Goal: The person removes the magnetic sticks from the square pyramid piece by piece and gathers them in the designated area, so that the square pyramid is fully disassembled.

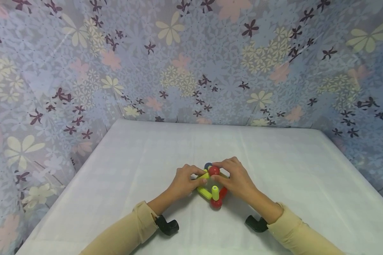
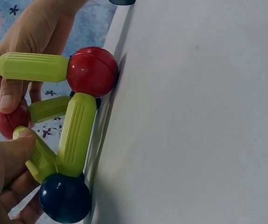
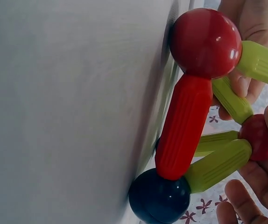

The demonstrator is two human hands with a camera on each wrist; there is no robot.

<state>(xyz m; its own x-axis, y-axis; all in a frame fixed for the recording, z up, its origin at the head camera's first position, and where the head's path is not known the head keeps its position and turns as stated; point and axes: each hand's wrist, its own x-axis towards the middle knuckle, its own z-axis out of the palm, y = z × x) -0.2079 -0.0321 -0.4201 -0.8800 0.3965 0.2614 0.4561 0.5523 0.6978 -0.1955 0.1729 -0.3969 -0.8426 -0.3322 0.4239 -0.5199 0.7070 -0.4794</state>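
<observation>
A building-toy frame of grooved rods and balls stands on the table. At its near corner a red ball [image 1: 216, 203] bears an upright green rod [image 1: 215, 193]. From that ball another green rod [image 2: 73, 135] runs to a blue ball [image 2: 65, 198], and a red rod [image 3: 184, 126] to a second blue ball [image 3: 159, 196]. Sloping green rods meet at a raised red ball [image 3: 259, 136]. My left hand [image 1: 186, 182] pinches one sloping green rod [image 2: 40, 158] between thumb and fingers. With thumb and fingers my right hand [image 1: 237, 179] holds the raised red ball.
A white cloth covers the table [image 1: 140, 152]. Behind it hangs a flowered curtain [image 1: 191, 63]. Black wrist mounts [image 1: 167, 226] sit under both forearms, near the tan sleeves [image 1: 127, 226]. Another blue ball [image 1: 208, 165] shows at the frame's far side.
</observation>
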